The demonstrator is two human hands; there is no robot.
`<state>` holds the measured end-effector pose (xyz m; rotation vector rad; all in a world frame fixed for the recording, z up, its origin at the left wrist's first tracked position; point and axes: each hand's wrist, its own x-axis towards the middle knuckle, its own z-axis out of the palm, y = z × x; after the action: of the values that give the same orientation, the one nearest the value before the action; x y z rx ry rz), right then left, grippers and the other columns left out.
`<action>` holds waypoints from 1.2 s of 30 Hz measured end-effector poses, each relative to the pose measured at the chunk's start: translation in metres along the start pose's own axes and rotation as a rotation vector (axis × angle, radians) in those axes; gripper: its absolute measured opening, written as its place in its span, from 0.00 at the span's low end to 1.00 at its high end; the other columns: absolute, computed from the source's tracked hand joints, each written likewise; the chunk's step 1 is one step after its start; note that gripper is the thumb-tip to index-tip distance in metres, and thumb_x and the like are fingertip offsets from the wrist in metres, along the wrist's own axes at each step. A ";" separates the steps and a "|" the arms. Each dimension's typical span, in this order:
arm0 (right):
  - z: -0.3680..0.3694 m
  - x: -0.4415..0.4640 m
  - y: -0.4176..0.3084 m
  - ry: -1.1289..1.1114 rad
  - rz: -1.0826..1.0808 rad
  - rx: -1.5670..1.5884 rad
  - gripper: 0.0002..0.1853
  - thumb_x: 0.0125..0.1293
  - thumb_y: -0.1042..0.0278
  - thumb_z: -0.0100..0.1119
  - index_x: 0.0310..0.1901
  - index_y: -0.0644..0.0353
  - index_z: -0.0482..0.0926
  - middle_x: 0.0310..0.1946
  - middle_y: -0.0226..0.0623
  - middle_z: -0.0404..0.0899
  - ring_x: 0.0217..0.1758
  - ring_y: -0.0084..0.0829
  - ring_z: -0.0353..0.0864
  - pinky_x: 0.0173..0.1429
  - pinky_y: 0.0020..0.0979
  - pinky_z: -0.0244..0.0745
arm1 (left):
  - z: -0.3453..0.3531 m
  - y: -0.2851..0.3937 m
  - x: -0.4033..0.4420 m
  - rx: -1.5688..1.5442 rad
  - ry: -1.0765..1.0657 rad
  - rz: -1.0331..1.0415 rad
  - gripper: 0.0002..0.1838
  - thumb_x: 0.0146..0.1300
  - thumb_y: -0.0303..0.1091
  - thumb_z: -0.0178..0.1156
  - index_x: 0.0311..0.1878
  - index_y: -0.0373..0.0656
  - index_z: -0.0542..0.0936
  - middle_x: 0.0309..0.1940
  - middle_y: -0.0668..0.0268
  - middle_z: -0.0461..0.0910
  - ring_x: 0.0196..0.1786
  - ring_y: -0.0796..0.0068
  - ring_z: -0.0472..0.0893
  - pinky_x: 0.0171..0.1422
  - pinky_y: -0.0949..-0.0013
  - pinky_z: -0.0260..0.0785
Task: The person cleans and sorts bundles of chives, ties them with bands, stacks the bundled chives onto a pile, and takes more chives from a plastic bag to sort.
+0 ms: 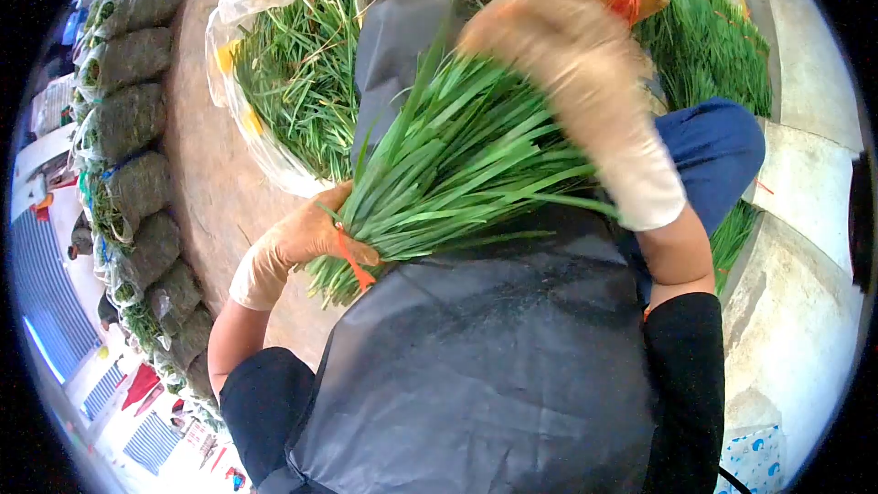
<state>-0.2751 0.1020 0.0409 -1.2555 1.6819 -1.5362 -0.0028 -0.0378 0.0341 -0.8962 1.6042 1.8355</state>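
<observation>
Bunch of green leaves (466, 155) at centre, left grip (315, 229) wrapped round its stem end at 9 o'clock.
Right grip (567, 64), at 1 o'clock over the leaves, is motion-blurred; I cannot tell if it is closed. One orange tie (352, 256), partly hidden, shows at 8 o'clock. One clear bag (240, 2) at 11 o'clock holds loose leaves (297, 78), uncountable.

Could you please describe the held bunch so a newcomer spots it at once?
Find the large black apron. Over its upper part, the left hand holds a green bunch near an orange tie. Unlike the bagged leaves, it is in hand.
</observation>
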 end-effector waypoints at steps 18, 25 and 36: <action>-0.031 -0.010 -0.003 0.157 -0.379 -0.808 0.13 0.58 0.67 0.64 0.46 0.53 0.81 0.44 0.34 0.80 0.49 0.37 0.78 0.51 0.34 0.72 | -0.016 -0.005 0.005 -0.153 -0.130 -0.049 0.38 0.43 0.29 0.76 0.61 0.38 0.72 0.51 0.61 0.80 0.54 0.67 0.78 0.60 0.61 0.72; 0.017 -0.022 -0.036 -0.427 -0.498 -0.755 0.49 0.42 0.43 0.71 0.68 0.45 0.63 0.64 0.34 0.67 0.71 0.39 0.62 0.72 0.48 0.53 | -0.029 0.018 0.018 -0.350 -0.286 0.082 0.32 0.62 0.43 0.61 0.64 0.35 0.68 0.58 0.55 0.75 0.60 0.66 0.75 0.66 0.66 0.65; -0.015 0.012 -0.022 -0.023 -0.326 -0.135 0.48 0.35 0.50 0.80 0.59 0.62 0.67 0.50 0.47 0.74 0.55 0.45 0.74 0.61 0.40 0.68 | -0.059 0.061 0.048 0.277 0.208 0.687 0.55 0.35 0.56 0.73 0.67 0.37 0.64 0.65 0.60 0.68 0.69 0.65 0.63 0.75 0.60 0.50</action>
<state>-0.2874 0.1001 0.0672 -1.6797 1.6504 -1.6012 -0.0721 -0.1071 0.0316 -0.4425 2.4484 1.8994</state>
